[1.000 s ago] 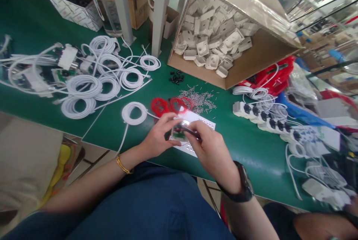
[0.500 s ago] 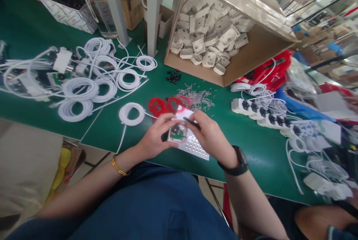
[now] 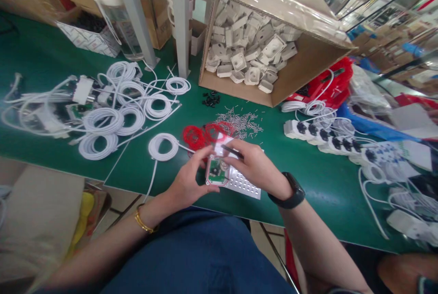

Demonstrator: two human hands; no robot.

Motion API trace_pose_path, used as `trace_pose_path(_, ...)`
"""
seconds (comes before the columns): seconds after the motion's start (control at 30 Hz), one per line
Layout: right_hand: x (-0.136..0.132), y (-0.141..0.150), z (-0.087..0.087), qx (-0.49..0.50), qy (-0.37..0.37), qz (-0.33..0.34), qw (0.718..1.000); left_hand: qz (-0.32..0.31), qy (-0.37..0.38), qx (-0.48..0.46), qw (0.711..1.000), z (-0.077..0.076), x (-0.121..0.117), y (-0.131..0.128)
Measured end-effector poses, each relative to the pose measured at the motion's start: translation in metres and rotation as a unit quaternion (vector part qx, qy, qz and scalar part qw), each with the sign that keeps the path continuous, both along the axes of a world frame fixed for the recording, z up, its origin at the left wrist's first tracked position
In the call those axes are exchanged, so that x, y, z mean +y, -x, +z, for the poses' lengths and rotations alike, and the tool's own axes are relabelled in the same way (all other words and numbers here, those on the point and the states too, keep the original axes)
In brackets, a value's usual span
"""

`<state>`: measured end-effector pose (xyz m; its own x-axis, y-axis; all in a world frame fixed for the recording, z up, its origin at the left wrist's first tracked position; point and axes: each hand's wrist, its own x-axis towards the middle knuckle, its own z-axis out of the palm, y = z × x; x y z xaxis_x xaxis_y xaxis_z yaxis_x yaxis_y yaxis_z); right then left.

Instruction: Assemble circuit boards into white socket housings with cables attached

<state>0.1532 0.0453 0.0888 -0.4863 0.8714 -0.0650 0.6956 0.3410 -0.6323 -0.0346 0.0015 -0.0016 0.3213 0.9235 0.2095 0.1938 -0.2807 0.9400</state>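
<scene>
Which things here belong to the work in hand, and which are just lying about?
In the work:
- Left hand: small box with green board
- Right hand: dark, thin tool
- Likely: red rings, small metal pins, nearest cable coil

Apparently just lying about:
- Bottle
- Red bag

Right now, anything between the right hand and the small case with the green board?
Nothing visible. The right hand, gripping a dark tool, has its fingertips at the edge of the small case. The white sheet lies beneath, not between.
</scene>
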Motion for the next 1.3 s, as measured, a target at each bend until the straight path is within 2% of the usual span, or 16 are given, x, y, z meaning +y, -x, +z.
trace_pose_path(0.17,0.001,0.001,0.008,-0.002,-0.008,0.017,1.0,0.0,-0.026,0.02,0.999,0.003,-0.002,0.002)
trace_pose_path(0.37,0.016,0.012,0.013,-0.12,0.023,0.061,0.991,-0.007,-0.045,0.045,0.998,0.003,-0.005,0.001)
trace_pose_path(0.57,0.019,0.023,0.013,-0.236,-0.01,0.07,0.969,-0.03,-0.058,0.061,0.996,0.006,-0.006,0.001)
trace_pose_path(0.77,0.02,0.02,0.011,-0.246,-0.007,0.076,0.966,-0.043,-0.093,0.086,0.991,0.003,-0.003,0.001)
trace_pose_path(0.97,0.023,-0.001,0.005,-0.134,0.062,0.073,0.986,-0.019,-0.126,0.095,0.987,0.001,-0.002,0.001)
trace_pose_path(1.1,0.009,-0.018,-0.013,0.011,0.159,0.033,0.987,0.007,-0.15,0.095,0.984,-0.001,-0.001,0.0)
trace_pose_path(1.17,-0.006,-0.02,-0.025,0.088,0.259,-0.025,0.962,0.013,-0.159,0.099,0.982,-0.005,-0.001,-0.002)
trace_pose_path(1.23,-0.024,-0.018,-0.038,0.175,0.366,-0.1,0.909,0.023,-0.163,0.103,0.981,-0.009,-0.002,-0.005)
trace_pose_path(1.3,-0.039,-0.014,-0.048,0.264,0.421,-0.155,0.854,0.027,-0.147,0.085,0.985,-0.012,-0.004,-0.008)
